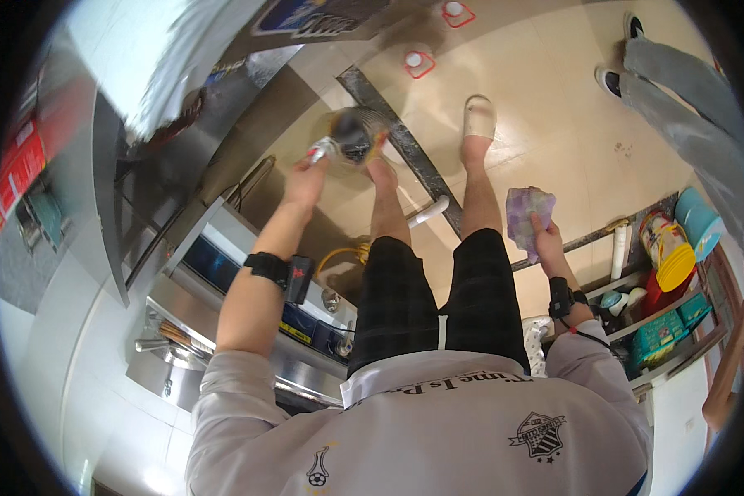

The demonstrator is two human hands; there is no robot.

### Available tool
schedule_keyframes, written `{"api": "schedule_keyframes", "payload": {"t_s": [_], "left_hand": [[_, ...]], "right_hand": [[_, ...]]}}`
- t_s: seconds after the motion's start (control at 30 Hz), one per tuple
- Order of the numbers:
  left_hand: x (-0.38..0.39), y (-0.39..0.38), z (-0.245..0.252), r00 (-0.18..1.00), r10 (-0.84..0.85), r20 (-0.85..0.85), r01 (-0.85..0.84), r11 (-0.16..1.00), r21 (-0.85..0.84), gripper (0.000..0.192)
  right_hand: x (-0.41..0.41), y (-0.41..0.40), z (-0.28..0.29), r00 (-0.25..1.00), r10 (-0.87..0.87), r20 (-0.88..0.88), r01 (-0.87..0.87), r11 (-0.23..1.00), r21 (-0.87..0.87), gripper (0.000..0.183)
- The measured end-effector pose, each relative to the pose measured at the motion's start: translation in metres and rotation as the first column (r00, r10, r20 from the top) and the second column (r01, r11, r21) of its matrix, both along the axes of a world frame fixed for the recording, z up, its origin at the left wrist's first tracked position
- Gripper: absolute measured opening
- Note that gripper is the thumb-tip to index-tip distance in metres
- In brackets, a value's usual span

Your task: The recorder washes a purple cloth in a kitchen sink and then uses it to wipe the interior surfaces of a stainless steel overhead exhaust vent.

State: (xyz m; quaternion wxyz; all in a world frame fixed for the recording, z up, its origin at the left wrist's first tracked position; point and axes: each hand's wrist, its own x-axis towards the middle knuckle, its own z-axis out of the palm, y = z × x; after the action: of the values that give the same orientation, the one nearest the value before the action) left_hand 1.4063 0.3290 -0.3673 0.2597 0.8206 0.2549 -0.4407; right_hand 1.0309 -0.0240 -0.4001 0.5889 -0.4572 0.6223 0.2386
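My left hand (305, 183) grips a small silvery item with red on it (322, 149); blur hides what exactly it is. Right beside that item, near my left foot, stands a round dark-mouthed container (352, 133) with a ribbed side, also blurred. Whether the item touches the container I cannot tell. On the other side, my right hand (549, 242) holds a purple and whitish checked cloth (527, 217) between thumb and fingers, above the floor. A strapped device sits on each of my arms.
Another person's grey trouser legs (676, 111) are at the upper right. A white pipe (429, 212) and a dark strip (409, 142) are by my feet. At right, a low shelf holds a yellow-lidded tub (676, 266) and a teal basket (660, 338). Metal counters line the left.
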Motion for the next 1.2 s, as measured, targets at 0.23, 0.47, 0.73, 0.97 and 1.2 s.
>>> {"api": "schedule_keyframes", "payload": {"t_s": [0.23, 0.47, 0.73, 0.97, 1.2], "left_hand": [[-0.076, -0.108, -0.064, 0.957, -0.109, -0.27, 0.047, 0.973, -0.226, 0.061], [-0.113, -0.231, -0.059, 0.917, -0.393, -0.067, 0.361, 0.889, -0.281, 0.065], [-0.1, -0.272, -0.098, 0.925, -0.328, 0.19, 0.379, 0.791, -0.48, 0.069], [-0.064, -0.22, -0.07, 0.917, -0.378, 0.132, 0.378, 0.709, -0.595, 0.042], [0.014, -0.026, -0.069, 0.947, -0.282, 0.151, 0.305, 0.94, -0.152, 0.04]], "right_hand": [[-0.034, 0.004, 0.009, 0.994, -0.076, -0.077, 0.074, 0.997, -0.027, 0.04], [-0.058, -0.015, 0.017, 0.985, -0.149, -0.092, 0.151, 0.989, 0.011, 0.046], [-0.024, -0.021, 0.021, 0.983, -0.176, -0.05, 0.177, 0.984, 0.016, 0.045], [0.01, -0.02, 0.003, 0.999, 0.002, 0.037, -0.003, 0.999, 0.047, 0.04], [0.035, -0.011, 0.007, 0.992, 0.115, 0.046, -0.117, 0.993, 0.026, 0.043]]}}
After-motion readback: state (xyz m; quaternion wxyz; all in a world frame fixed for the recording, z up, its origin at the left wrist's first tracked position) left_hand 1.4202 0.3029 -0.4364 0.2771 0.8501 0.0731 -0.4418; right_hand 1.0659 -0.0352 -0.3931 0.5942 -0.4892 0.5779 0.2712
